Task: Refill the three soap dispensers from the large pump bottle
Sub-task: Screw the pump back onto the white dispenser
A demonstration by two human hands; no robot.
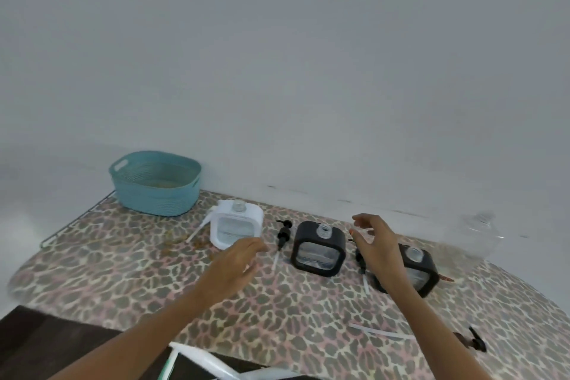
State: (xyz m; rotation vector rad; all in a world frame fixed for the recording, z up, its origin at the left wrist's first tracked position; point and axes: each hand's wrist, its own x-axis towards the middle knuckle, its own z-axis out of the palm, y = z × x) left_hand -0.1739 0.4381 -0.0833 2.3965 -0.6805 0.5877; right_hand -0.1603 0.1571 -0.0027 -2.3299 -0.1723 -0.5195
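White plastic point(211, 361), cut off by the bottom edge, is hard to make out. Both hands hover holding nothing. Left hand point(234, 262) is loosely curled just beside the white dispenser point(237, 225). Right hand point(376, 244) is spread wide, hiding part of the right black dispenser point(422, 270). Between the hands, the middle black dispenser point(319, 248) stands uncapped on the leopard-print tabletop point(293, 318). The large clear bottle point(479, 234) blurs into the wall at far right, and any lettering is too blurred to read.

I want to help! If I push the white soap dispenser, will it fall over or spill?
Probably hard to tip: the white soap dispenser looks squat and boxy. It could spill, though, because its neck stands open with no pump on. Its smooth sides may feel slippery, so use both hands.
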